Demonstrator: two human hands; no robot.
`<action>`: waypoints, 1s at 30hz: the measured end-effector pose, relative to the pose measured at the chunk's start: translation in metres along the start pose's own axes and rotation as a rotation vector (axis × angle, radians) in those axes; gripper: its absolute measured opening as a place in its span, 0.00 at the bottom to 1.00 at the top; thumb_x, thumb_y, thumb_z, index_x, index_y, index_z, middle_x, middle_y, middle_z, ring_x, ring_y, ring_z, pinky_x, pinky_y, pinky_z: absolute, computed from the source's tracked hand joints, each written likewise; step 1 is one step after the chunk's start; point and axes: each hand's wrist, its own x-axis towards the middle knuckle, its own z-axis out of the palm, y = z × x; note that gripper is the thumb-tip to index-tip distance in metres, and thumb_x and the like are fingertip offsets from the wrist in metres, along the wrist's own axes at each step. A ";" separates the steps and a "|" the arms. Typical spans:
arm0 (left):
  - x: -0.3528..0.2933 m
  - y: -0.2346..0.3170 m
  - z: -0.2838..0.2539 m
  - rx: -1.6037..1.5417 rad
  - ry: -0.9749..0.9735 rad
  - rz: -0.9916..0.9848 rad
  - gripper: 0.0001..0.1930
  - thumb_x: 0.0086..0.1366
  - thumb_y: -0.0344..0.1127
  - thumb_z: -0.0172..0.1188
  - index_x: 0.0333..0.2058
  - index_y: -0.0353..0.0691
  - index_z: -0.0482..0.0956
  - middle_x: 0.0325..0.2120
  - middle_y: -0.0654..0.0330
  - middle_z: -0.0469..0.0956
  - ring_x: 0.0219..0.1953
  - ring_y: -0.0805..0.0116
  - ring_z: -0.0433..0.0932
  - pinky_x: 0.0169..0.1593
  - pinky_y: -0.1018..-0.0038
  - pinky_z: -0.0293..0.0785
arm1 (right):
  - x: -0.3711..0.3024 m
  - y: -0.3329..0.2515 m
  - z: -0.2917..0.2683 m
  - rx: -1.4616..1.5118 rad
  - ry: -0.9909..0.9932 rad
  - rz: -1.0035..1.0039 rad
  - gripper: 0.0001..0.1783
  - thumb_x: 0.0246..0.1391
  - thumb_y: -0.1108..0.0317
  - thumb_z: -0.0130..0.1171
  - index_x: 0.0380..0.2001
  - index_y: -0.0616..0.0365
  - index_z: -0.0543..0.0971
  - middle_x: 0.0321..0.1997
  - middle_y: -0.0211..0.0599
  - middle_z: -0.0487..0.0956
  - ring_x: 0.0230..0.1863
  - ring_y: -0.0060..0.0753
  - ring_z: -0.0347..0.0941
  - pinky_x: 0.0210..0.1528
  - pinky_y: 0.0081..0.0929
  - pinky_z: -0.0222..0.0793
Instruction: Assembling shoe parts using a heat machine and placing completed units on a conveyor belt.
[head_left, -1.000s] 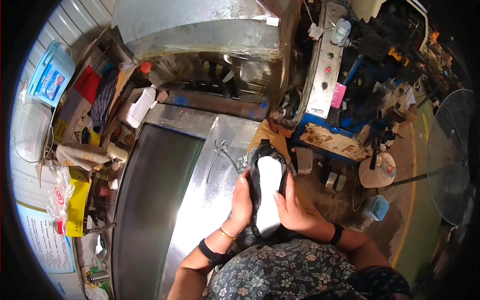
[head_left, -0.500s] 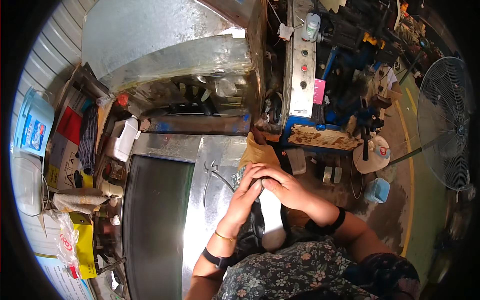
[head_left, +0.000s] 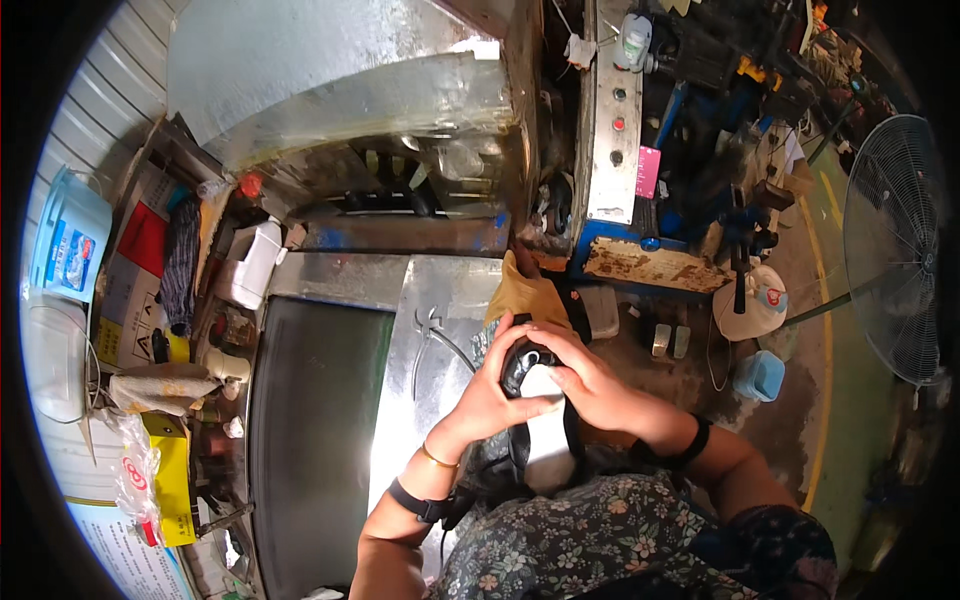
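A black shoe upper (head_left: 517,368) with a long white sole-shaped face (head_left: 550,445) turned up lies over my lap, its far end pointing away from me. My left hand (head_left: 500,390) wraps the left side of that far end, thumb laid across the white face. From the right, my right hand (head_left: 592,388) curls round the same end, thumb against the white edge. The fingertips of both hands meet over the far tip. Between the hands, wrinkled shiny black material shows. The underside of the shoe upper is hidden.
Left of my lap is a metal ledge (head_left: 400,400) with a bent metal hook (head_left: 430,335), beside a dark conveyor belt (head_left: 320,440). A machine hood (head_left: 340,90) stands ahead. To the right are a button panel (head_left: 615,150), a light-blue bin (head_left: 760,376) and a large fan (head_left: 900,250).
My hands have spread from being clasped over the far end to its two sides, uncovering the black material there. My left thumb now lies across the white face.
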 end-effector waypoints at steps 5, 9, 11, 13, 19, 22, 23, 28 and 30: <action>0.012 0.026 0.043 0.378 0.076 -0.013 0.57 0.43 0.48 0.78 0.67 0.38 0.53 0.60 0.38 0.61 0.65 0.49 0.60 0.65 0.58 0.58 | -0.007 0.043 -0.045 0.920 -0.061 0.194 0.37 0.59 0.61 0.54 0.68 0.62 0.56 0.69 0.39 0.61 0.71 0.35 0.54 0.71 0.37 0.50; 0.017 0.083 0.051 0.478 -0.299 0.346 0.43 0.54 0.57 0.68 0.63 0.42 0.64 0.59 0.46 0.68 0.64 0.42 0.62 0.63 0.54 0.60 | -0.043 0.019 -0.117 0.806 -0.211 0.593 0.34 0.58 0.56 0.58 0.63 0.60 0.64 0.61 0.39 0.71 0.60 0.35 0.68 0.65 0.36 0.59; 0.035 0.069 0.045 0.204 -0.303 0.336 0.33 0.58 0.48 0.67 0.59 0.39 0.70 0.54 0.49 0.74 0.63 0.47 0.65 0.63 0.59 0.61 | -0.095 0.051 -0.138 0.799 -0.214 0.763 0.35 0.53 0.54 0.61 0.60 0.61 0.68 0.56 0.38 0.75 0.56 0.38 0.72 0.63 0.37 0.62; 0.040 0.021 0.015 0.088 -0.050 0.153 0.28 0.58 0.43 0.66 0.55 0.37 0.73 0.53 0.47 0.75 0.60 0.49 0.68 0.62 0.61 0.64 | -0.124 0.034 -0.121 0.719 0.099 1.070 0.33 0.50 0.51 0.62 0.55 0.59 0.72 0.53 0.38 0.77 0.54 0.39 0.74 0.60 0.38 0.65; -0.001 -0.193 -0.058 1.073 0.569 -0.097 0.25 0.59 0.41 0.61 0.52 0.34 0.73 0.54 0.44 0.71 0.59 0.40 0.65 0.63 0.51 0.58 | -0.182 0.110 -0.071 0.711 0.580 1.259 0.32 0.47 0.47 0.56 0.52 0.54 0.75 0.50 0.41 0.79 0.52 0.41 0.74 0.55 0.46 0.70; -0.017 -0.203 -0.049 1.154 0.478 -0.161 0.29 0.59 0.45 0.57 0.56 0.35 0.69 0.60 0.46 0.65 0.66 0.44 0.56 0.67 0.47 0.48 | -0.094 0.103 -0.057 1.177 0.495 0.818 0.31 0.49 0.47 0.54 0.52 0.55 0.75 0.48 0.41 0.79 0.48 0.44 0.76 0.50 0.45 0.73; -0.015 -0.197 -0.047 1.181 0.474 -0.182 0.29 0.61 0.48 0.53 0.57 0.36 0.69 0.61 0.48 0.66 0.66 0.44 0.56 0.67 0.49 0.47 | -0.062 0.120 -0.059 1.258 0.404 0.664 0.32 0.51 0.47 0.52 0.52 0.59 0.74 0.51 0.42 0.78 0.50 0.44 0.76 0.53 0.45 0.71; -0.010 -0.201 -0.045 1.142 0.495 -0.246 0.29 0.62 0.50 0.51 0.57 0.38 0.71 0.62 0.52 0.66 0.67 0.48 0.56 0.68 0.50 0.47 | 0.142 0.162 -0.029 0.831 0.646 0.210 0.26 0.54 0.65 0.62 0.54 0.62 0.69 0.49 0.41 0.79 0.47 0.33 0.77 0.48 0.38 0.75; -0.009 -0.204 -0.044 1.143 0.510 -0.217 0.29 0.60 0.49 0.53 0.56 0.38 0.71 0.60 0.50 0.68 0.65 0.45 0.59 0.66 0.49 0.49 | 0.209 0.200 -0.012 -0.271 0.630 0.233 0.40 0.43 0.51 0.71 0.49 0.72 0.68 0.37 0.52 0.81 0.38 0.47 0.80 0.43 0.42 0.74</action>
